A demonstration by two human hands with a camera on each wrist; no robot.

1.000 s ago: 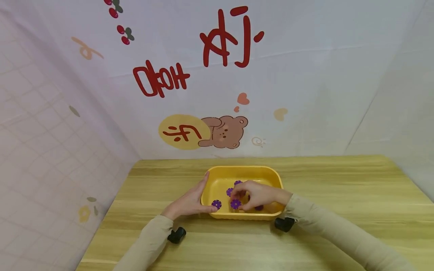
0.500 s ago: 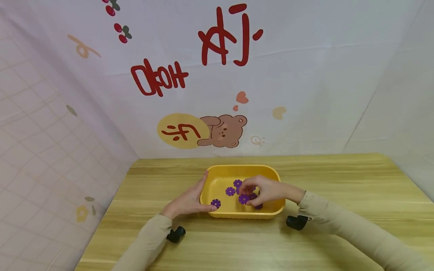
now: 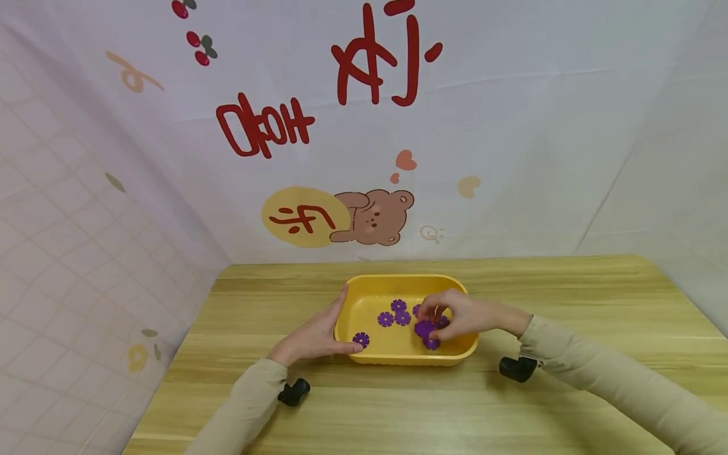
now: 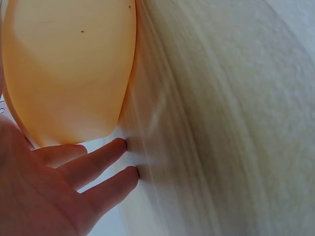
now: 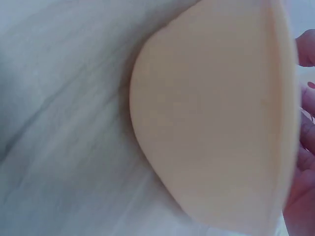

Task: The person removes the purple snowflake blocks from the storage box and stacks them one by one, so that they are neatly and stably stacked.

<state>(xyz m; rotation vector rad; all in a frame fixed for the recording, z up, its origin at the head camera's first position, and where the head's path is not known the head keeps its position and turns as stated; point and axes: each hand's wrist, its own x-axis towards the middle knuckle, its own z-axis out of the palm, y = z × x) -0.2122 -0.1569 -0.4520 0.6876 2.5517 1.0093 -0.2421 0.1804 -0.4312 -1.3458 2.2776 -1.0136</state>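
A yellow plastic tub [image 3: 398, 360] sits on the wooden table with several purple snowflake building discs inside. My left hand [image 3: 309, 338] rests on its left end, thumb laid along the near rim by a single disc [image 3: 361, 340]. In the left wrist view the fingers [image 4: 93, 167] extend straight beside the tub's end. Inside the tub's right half, my right hand [image 3: 463, 309] pinches a purple snowflake disc [image 3: 423, 328] between thumb and fingers. Another disc [image 3: 431, 343] lies right under it. The right wrist view shows mostly the tub's outer wall [image 5: 206, 113], which hides the held disc.
A small cluster of discs [image 3: 402, 318] lies in the middle of the tub. Behind the table [image 3: 398, 411] hangs a white cloth [image 3: 540, 158] with a printed bear and red lettering. Black wrist devices [image 3: 519, 368] hang below both sleeves.
My right hand has shifted right inside the tub with a purple disc, uncovering the discs in the middle. My left hand stays on the tub's left end.
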